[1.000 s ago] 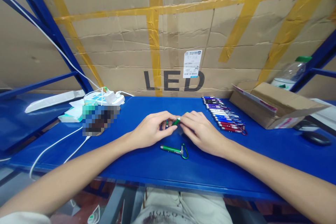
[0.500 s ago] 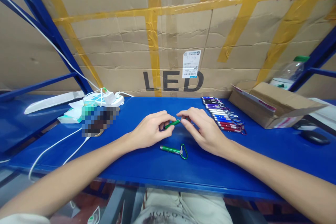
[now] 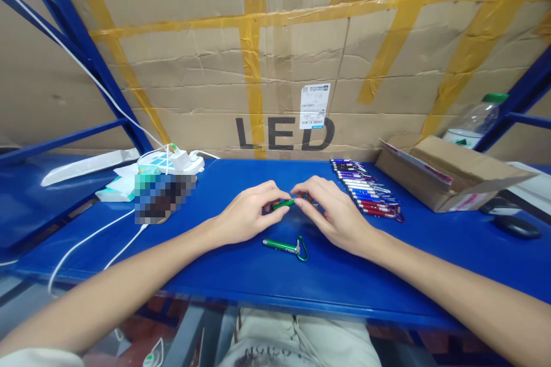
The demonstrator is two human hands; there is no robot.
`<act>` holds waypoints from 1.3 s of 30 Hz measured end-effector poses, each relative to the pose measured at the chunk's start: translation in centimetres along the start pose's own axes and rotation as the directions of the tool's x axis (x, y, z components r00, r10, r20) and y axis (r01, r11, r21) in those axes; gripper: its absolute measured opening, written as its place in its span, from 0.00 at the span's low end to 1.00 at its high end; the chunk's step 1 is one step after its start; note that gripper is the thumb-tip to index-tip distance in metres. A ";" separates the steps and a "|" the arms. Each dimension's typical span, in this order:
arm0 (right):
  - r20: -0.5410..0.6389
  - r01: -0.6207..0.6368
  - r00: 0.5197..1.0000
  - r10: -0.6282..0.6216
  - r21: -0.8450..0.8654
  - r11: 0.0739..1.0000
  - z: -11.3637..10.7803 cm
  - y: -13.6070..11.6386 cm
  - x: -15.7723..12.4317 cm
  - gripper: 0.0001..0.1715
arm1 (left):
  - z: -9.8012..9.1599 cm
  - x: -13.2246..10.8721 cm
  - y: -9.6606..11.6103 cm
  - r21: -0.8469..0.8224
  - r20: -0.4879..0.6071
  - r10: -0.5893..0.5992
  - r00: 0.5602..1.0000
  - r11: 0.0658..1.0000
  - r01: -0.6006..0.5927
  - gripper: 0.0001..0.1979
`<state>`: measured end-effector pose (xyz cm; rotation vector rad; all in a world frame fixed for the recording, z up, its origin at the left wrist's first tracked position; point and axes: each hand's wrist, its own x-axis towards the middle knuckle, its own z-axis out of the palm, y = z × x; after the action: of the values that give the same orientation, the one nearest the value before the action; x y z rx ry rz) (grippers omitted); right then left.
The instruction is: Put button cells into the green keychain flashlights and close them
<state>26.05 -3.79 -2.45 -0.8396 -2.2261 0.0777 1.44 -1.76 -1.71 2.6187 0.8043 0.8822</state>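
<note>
My left hand (image 3: 252,212) is closed on one end of a small green flashlight (image 3: 284,205), held just above the blue table. The fingertips of my right hand (image 3: 329,212) pinch its other end, and a bit of metal shows beside them. Both hands partly hide this flashlight. Below them on the table lies a second green flashlight (image 3: 279,246) with a heart-shaped green carabiner (image 3: 303,249) at its right end. To the right of my right hand, several similar flashlights (image 3: 364,188) in blue, black, purple, silver and red lie side by side in a row.
An open cardboard box (image 3: 447,175) stands at the right, with a black mouse (image 3: 516,226) in front and a bottle (image 3: 477,120) behind. At the left lie a white power strip (image 3: 189,164), tissues (image 3: 118,186), cables and a blurred-out object. A large carton (image 3: 206,80) rises behind the table (image 3: 206,275).
My right fingers have closed onto the right end of the held flashlight, and metal now shows past them. The flashlight on the table has not moved.
</note>
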 end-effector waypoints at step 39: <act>0.534 0.111 0.832 -0.152 0.108 0.988 -0.7 -0.3 -0.1 0.12 | 0.2 0.2 -0.8 0.048 -0.153 -0.162 0.975 0.984 0.171 0.08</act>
<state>26.35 -4.22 -1.93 -0.6749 -2.7871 0.3711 1.38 -0.98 -2.15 2.5134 1.0885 1.0277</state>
